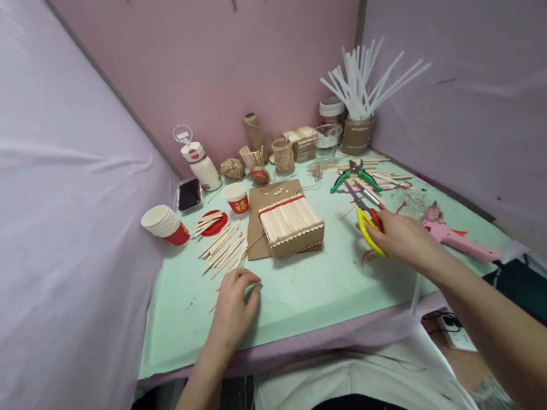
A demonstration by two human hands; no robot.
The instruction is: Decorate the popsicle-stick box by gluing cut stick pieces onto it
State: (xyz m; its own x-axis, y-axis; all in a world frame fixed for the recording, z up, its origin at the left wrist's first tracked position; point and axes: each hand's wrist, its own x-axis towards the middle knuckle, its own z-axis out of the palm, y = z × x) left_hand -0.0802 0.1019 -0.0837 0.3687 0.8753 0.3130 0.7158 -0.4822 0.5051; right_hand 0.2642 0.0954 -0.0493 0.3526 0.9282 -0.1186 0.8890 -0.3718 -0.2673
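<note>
In my right hand (392,236) is a pair of scissors (368,229) with yellow and red handles, its blades pointing away from me. My left hand (238,300) lies low over the table by the loose wooden sticks (224,252), fingers curled toward the thumb; whatever is between the fingertips is too small to make out. A strand of twine (257,241) runs from the box toward that hand. The box, covered in wooden sticks (291,223) with a red band along its back edge and a scalloped trim in front, rests on a brown cardboard sheet (257,247).
Paper cups (168,224), a red-and-white cup (236,198) and a white bottle (203,167) stand left. Green-handled pliers (355,176) lie among sticks. A pink glue gun (460,242) is at right. A water bowl (329,144) and white glue sticks (361,82) stand behind.
</note>
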